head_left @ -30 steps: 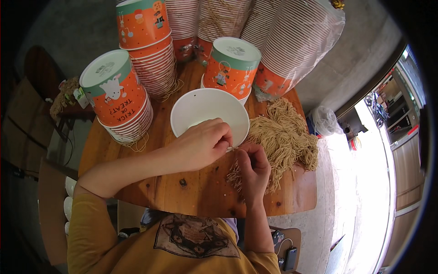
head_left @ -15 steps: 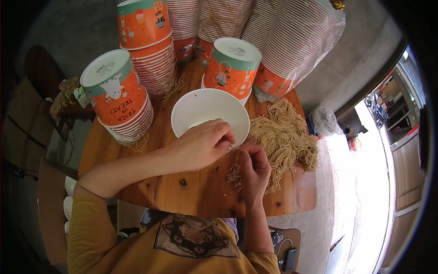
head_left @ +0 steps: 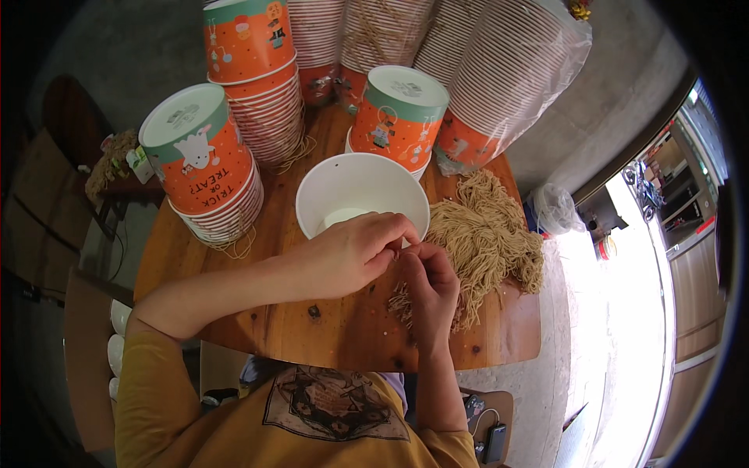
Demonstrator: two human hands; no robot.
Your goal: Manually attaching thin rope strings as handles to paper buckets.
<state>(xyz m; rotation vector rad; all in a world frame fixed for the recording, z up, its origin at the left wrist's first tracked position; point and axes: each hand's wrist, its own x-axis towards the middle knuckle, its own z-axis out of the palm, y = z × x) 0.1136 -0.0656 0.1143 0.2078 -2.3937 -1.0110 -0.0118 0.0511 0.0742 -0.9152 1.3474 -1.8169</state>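
Note:
A paper bucket (head_left: 331, 183), white inside, stands mouth up in front of me, with a small hole below its far rim. My left hand (head_left: 363, 246) reaches over its near side, thumb and fingers pinched together. Against those fingertips, at the near right of the rim, my right hand (head_left: 433, 285) is closed in a pinch too. Between them a thin tan cord shows only in part; the fingers hide most of it. Right beside my right hand lies a loose heap of tan cords (head_left: 488, 242), some strands passing under the hand.
Upside-down orange and green paper buckets stand stacked at left (head_left: 199, 164), far left (head_left: 253, 47) and behind the open bucket (head_left: 398, 117). Wrapped bucket stacks (head_left: 515, 70) line the back. Cords trail from the left stacks. The wooden table (head_left: 312, 335) ends near my body.
My left hand has shifted slightly right and down, and its fingertips now meet the right hand's. The cord between them is less visible. The bucket appears a touch further right.

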